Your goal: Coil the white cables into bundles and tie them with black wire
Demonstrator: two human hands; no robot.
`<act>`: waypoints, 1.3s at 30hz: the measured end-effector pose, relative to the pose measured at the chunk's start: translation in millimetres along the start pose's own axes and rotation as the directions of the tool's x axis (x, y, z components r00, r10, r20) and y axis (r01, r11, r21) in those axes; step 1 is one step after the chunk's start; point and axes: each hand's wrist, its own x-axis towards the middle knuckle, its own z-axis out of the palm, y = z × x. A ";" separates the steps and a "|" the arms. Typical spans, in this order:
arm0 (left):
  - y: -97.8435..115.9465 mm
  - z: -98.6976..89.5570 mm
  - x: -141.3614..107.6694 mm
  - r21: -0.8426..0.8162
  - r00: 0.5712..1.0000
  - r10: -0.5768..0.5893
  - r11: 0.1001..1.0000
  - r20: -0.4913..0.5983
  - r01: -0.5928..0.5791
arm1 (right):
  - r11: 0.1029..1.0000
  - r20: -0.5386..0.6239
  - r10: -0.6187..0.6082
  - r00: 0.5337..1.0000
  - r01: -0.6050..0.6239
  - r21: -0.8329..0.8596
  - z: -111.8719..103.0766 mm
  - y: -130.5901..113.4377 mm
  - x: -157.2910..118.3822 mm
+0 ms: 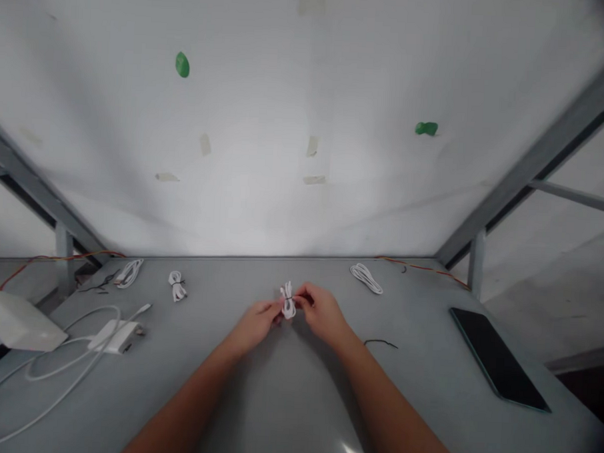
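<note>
A bundled white cable is held up between my two hands over the grey table, with a dark tie around its middle. My left hand grips the bundle from its left side, fingers closed. On the other side, my right hand pinches at the dark tie with thumb and forefinger. To the right, a loose black twist tie lies on the table near my right forearm. Beyond it rests a coiled white cable with no tie visible on it.
Left on the table are a tied white cable, another coiled cable beside dark ties, a white power adapter with a long cord, and a white box. A black tablet lies right. A white wall panel stands behind.
</note>
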 end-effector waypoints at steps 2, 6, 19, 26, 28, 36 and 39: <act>4.1 -1.7 -2.0 -0.147 0.999 -0.002 0.989 -0.035 -0.003 | 0.996 -0.022 -0.039 0.999 0.037 -0.080 0.5 -1.5 -1.2; 13.8 -6.8 -7.2 -0.085 0.960 0.240 0.964 -0.146 -0.254 | 1.000 0.009 -0.013 1.000 0.012 0.008 4.1 -4.0 -3.3; -5.5 25.7 5.4 -0.233 0.973 0.066 0.965 -0.220 -0.118 | 0.989 0.186 0.117 0.976 -0.132 0.073 -3.4 -37.5 -9.8; -14.4 -16.7 9.0 -0.560 0.891 -0.258 0.829 -0.373 0.005 | 0.933 0.028 0.183 0.983 -0.164 -0.319 -48.8 -11.3 -70.7; -13.7 -26.8 7.3 -0.545 0.895 -0.276 0.837 -0.349 0.045 | 0.905 -0.068 0.240 0.968 -0.248 -0.347 -77.6 10.8 -96.0; -5.8 -16.9 6.0 -0.347 0.956 -0.154 0.936 -0.248 0.061 | 0.659 -0.222 0.218 0.950 -0.311 -0.684 -142.3 34.9 -111.1; -1.4 -18.2 3.8 -0.146 0.979 -0.079 0.988 -0.187 0.051 | 0.735 -0.141 0.126 0.982 -0.188 -0.651 -114.5 10.2 -72.5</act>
